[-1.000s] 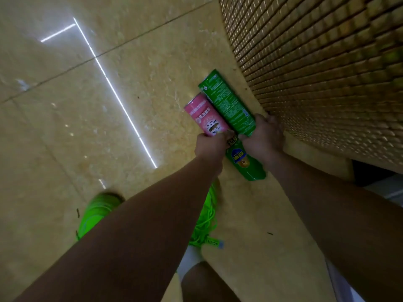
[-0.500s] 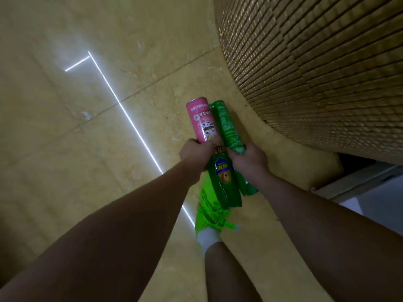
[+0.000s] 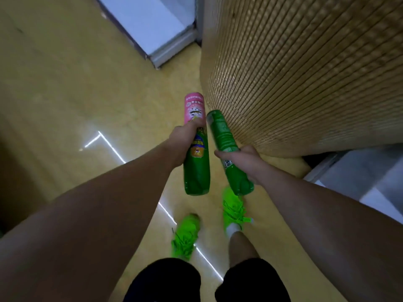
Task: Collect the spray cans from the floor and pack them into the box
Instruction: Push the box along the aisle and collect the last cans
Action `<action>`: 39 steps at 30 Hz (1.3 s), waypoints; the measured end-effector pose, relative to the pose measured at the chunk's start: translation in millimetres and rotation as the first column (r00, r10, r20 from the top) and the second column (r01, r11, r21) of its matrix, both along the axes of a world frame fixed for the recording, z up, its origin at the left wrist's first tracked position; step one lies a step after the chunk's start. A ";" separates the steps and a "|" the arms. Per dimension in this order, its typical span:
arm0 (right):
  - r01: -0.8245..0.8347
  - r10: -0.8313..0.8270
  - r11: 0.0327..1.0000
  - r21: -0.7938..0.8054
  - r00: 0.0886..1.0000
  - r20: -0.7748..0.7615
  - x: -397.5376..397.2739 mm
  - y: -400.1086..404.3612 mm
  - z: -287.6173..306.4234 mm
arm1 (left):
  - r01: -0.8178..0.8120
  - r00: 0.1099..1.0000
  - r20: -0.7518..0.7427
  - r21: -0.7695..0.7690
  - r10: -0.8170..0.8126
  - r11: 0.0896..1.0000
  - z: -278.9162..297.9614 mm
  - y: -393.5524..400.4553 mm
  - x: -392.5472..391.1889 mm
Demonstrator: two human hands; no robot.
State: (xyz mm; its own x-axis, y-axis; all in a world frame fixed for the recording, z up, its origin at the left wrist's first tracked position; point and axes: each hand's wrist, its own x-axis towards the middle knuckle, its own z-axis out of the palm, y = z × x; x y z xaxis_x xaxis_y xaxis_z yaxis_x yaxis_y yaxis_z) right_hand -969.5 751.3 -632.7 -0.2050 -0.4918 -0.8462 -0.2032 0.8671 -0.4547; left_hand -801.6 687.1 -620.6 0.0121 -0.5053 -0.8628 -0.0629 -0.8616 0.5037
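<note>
We find that all three cans have left the floor within the last second: a second ago they lay against the woven wall with both hands reaching down onto them; now the person stands upright and the cans are carried at waist level. The left hand (image 3: 182,141) grips two at once, its fingers curled round the pink can (image 3: 194,107) and a green can (image 3: 197,171) pressed together side by side. The right hand (image 3: 241,159) is wrapped round the second green can (image 3: 224,134) at mid-length, held tilted and just apart from the other pair. The woven wall (image 3: 305,73) stands close on the right; bright green shoes (image 3: 234,205) show on the yellow floor (image 3: 65,83) below. We see no further cans on the visible floor, and no box is in view, so we cannot tell where it stands. We judge the collecting step done for these three and the carry to the box to be next. The doubled grip on the left looks the less secure and may slip in transit.
</note>
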 end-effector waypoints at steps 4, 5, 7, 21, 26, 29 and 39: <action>0.062 -0.063 0.995 -0.080 0.998 -0.021 8.3 22.5 100.1 | 0.125 0.990 -0.055 -0.107 -0.132 0.986 101.3 6.4 11.0; 0.077 -0.081 0.992 -0.102 0.996 -0.034 8.8 29.3 124.8 | 0.150 0.985 -0.067 -0.134 -0.160 0.980 126.3 9.4 10.9; 0.118 -0.130 0.979 -0.167 0.989 -0.063 9.3 44.9 175.1 | 0.198 0.972 -0.088 -0.186 -0.217 0.962 175.7 19.8 7.8; 0.453 -0.579 0.710 -0.539 0.812 -0.080 -45.3 218.6 408.5 | 0.514 0.718 -0.194 -0.500 -0.668 0.697 398.2 149.2 -89.1; 0.574 -0.732 0.542 -0.614 0.682 -0.009 -66.3 325.7 441.0 | 0.606 0.582 -0.163 -0.566 -0.797 0.559 437.8 229.8 -132.7; 0.620 -0.802 0.443 -0.648 0.597 0.024 -71.6 404.6 462.0 | 0.640 0.506 -0.177 -0.579 -0.844 0.505 457.9 297.2 -154.6; 0.696 -0.956 0.069 -0.714 0.251 0.152 -85.2 657.5 526.6 | 0.754 0.136 -0.195 -0.615 -0.971 0.229 519.2 521.7 -215.2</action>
